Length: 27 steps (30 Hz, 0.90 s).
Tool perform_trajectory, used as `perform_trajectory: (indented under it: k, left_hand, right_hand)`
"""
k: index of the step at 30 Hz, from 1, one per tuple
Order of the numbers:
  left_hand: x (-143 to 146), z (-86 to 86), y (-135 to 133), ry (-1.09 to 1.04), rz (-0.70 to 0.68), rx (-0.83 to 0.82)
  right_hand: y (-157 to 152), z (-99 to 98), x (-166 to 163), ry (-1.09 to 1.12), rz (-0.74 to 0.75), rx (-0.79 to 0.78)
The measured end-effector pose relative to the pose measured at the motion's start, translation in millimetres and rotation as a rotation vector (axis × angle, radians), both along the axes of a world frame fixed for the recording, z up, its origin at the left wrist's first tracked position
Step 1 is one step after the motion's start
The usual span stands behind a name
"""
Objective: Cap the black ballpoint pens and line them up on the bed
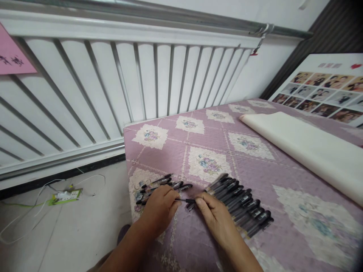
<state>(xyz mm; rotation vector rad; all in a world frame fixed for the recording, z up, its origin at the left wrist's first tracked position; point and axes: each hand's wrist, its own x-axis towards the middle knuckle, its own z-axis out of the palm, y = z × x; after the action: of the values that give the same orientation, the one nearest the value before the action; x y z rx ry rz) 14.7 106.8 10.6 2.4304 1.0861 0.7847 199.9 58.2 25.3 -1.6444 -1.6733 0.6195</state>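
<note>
While my left hand [160, 207] and right hand [212, 213] pinch one black pen [185, 200] between them, I judge its cap needs pressing on, between loose pens [159, 185] and the neat row [241, 202].

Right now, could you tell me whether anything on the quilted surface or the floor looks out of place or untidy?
Mostly tidy. The pens by the right hand lie in a neat row, while those by the left hand sit in a loose, crossed pile. On the floor, a green power strip lies amid straggling cables.
</note>
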Motion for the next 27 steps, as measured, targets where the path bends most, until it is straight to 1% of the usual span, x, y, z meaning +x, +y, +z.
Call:
perform_trajectory:
  k: [4, 6, 9, 13, 18, 23, 27]
  left_hand:
    - [-1.4, -3.3, 1.1, -0.028, 0.020, 0.024]
    - [-2.1, -4.8, 1.4, -0.039, 0.032, 0.041]
    - [-2.3, -5.2, 1.2, -0.036, 0.039, 0.050]
    - [-2.0, -4.0, 0.9, -0.036, 0.041, 0.045]
    - [-2.3, -4.3, 1.3, -0.050, 0.040, 0.054]
    - [-2.5, -6.2, 1.3, -0.042, 0.036, 0.052]
    - [-2.6, -6.4, 1.3, -0.053, 0.035, 0.061]
  right_hand:
    - [1.0, -0.3, 0.2, 0.234, -0.025, -0.028]
    - [1.5, -1.6, 0.4, 0.278, -0.009, -0.050]
    - [2.0, -2.7, 1.2, 0.213, 0.013, -0.047]
    - [2.1, -2.5, 1.7, 0.110, -0.003, -0.045]
    - [1.9, -2.7, 1.0, 0.140, -0.006, -0.008]
    - [1.1, -2.8, 0.9, 0.050, -0.001, -0.010]
    - [0.5, -2.1, -0.5, 0.044, -0.008, -0.001]
